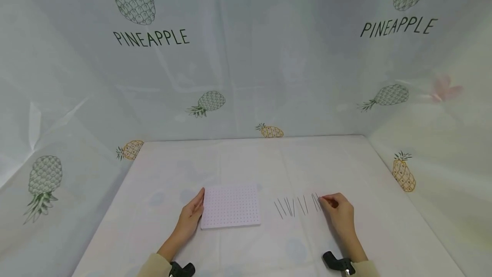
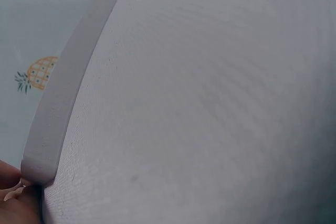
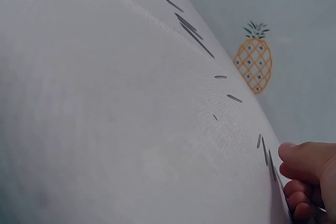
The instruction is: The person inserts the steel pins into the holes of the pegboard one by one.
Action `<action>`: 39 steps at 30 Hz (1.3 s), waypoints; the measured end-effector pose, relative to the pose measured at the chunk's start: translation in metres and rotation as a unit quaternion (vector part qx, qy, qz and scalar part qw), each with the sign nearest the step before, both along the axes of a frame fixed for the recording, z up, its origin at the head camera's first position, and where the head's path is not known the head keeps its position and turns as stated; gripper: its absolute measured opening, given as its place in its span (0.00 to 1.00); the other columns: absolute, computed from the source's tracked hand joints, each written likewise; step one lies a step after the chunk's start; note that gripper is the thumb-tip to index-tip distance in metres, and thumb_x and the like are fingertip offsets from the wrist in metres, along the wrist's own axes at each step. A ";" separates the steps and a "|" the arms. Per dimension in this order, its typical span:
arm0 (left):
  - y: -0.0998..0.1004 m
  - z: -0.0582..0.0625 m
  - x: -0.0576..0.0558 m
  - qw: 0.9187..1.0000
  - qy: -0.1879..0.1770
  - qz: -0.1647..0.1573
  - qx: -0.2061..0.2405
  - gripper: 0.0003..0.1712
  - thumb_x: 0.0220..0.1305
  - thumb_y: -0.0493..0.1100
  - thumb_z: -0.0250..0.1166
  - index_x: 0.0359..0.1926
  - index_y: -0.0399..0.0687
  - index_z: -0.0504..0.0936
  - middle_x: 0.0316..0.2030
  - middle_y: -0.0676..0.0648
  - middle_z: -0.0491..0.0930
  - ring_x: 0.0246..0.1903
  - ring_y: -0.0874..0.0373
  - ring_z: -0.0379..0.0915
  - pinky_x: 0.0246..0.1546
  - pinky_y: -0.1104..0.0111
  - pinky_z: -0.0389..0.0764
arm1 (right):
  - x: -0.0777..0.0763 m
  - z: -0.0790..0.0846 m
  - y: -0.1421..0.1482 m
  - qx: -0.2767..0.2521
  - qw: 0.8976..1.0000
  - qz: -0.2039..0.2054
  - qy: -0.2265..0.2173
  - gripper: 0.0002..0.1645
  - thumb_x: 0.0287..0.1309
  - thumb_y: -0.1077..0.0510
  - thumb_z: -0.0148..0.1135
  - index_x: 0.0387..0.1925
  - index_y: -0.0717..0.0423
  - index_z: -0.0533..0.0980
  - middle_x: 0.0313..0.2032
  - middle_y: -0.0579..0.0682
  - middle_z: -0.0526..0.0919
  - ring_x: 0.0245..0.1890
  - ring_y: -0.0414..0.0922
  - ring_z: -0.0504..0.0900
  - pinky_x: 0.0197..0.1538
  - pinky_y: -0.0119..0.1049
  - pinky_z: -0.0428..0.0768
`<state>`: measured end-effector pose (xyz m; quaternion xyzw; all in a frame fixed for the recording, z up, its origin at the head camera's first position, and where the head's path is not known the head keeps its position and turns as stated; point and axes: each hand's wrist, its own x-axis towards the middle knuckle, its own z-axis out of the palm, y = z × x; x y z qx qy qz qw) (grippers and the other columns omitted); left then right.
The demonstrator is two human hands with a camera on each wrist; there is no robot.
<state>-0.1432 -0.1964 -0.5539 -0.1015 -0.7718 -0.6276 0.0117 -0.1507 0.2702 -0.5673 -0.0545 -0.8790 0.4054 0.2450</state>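
On the worktop [image 1: 246, 251], left of centre, a perforated board [image 1: 230, 206] is gripped by fingers of the left hand [image 1: 189, 219]; toward the right edge, one of several thin rods [image 1: 305, 204] seems pinched by the right hand [image 1: 341, 210]. Rods are judged light, stiff, prone to rolling; mid-length hold advised.

The board [image 1: 230, 207] is dotted pale lilac, the sticks [image 1: 294, 207] dark, the backdrop [image 1: 261, 63] pineapple-printed.

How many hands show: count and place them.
2. The left hand holds the left edge of the white dotted board; the right hand is at the right end of the dark sticks.
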 end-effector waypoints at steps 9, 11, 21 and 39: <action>0.000 0.000 0.000 1.000 -0.012 0.006 0.004 0.30 0.72 0.22 0.45 0.73 0.25 0.53 0.74 0.32 0.51 0.72 0.43 0.48 0.63 0.82 0.57 | 0.000 -0.002 -0.002 0.023 0.999 0.010 0.035 0.06 0.47 0.69 0.77 0.26 0.63 0.84 0.24 0.47 0.76 0.24 0.36 0.70 0.26 0.21 0.67; 0.000 0.000 0.001 1.000 -0.017 0.008 0.005 0.30 0.72 0.22 0.45 0.73 0.26 0.53 0.74 0.33 0.51 0.72 0.44 0.48 0.64 0.81 0.57 | 0.001 -0.002 -0.003 0.024 0.999 0.011 0.043 0.06 0.48 0.69 0.77 0.26 0.62 0.84 0.25 0.47 0.77 0.25 0.37 0.71 0.27 0.20 0.67; 0.001 0.001 0.000 0.999 -0.035 0.013 0.006 0.31 0.72 0.22 0.45 0.74 0.27 0.53 0.74 0.34 0.50 0.72 0.47 0.47 0.64 0.78 0.56 | 0.001 -0.002 -0.005 0.040 0.999 0.009 0.028 0.09 0.48 0.71 0.75 0.22 0.62 0.81 0.26 0.49 0.75 0.27 0.40 0.70 0.28 0.19 0.65; 0.004 -0.002 0.000 1.000 -0.019 0.017 0.017 0.31 0.70 0.21 0.47 0.72 0.23 0.54 0.73 0.31 0.51 0.71 0.42 0.48 0.63 0.80 0.59 | 0.003 -0.004 -0.004 0.058 0.997 0.013 0.052 0.14 0.45 0.73 0.75 0.17 0.58 0.78 0.27 0.48 0.75 0.27 0.40 0.71 0.30 0.18 0.66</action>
